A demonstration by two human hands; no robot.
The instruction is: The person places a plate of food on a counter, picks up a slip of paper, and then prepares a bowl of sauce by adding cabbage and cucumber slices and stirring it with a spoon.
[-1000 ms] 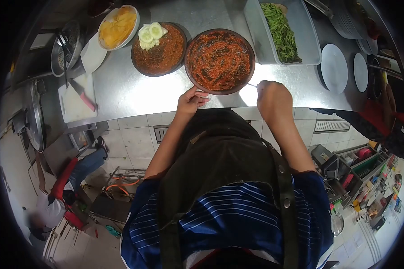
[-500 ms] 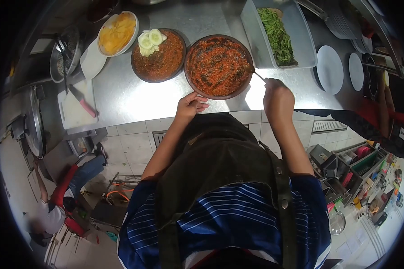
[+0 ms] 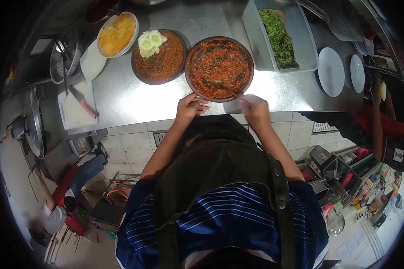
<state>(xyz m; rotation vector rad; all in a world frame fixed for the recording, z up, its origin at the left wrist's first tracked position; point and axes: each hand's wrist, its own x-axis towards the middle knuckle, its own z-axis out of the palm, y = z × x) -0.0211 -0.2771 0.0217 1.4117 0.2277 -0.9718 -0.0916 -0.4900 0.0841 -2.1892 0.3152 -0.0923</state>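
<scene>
A round brown dish (image 3: pixel 218 67) of red chili paste lies near the counter's front edge. My left hand (image 3: pixel 191 107) touches its lower left rim, fingers loosely curled and partly apart. My right hand (image 3: pixel 255 110), slightly blurred, is closed on the handle of a spoon (image 3: pixel 231 92), whose tip rests in the paste at the dish's lower part. Just left of this dish is a second dark dish (image 3: pixel 159 62) of red paste, with cucumber slices (image 3: pixel 151 41) and pale green pieces at its upper left.
A white bowl of yellow chips (image 3: pixel 117 34), a cutting board (image 3: pixel 77 105) and a pink-handled knife (image 3: pixel 87 109) are left. A clear tub of green leaves (image 3: pixel 278 40) and white plates (image 3: pixel 331 71) stand right. One person (image 3: pixel 60 197) is lower left, another (image 3: pixel 381 121) at right.
My right hand has moved left and down, taking the spoon from the dish's right side to its lower part. The person at right has shifted. My left hand stays at the rim.
</scene>
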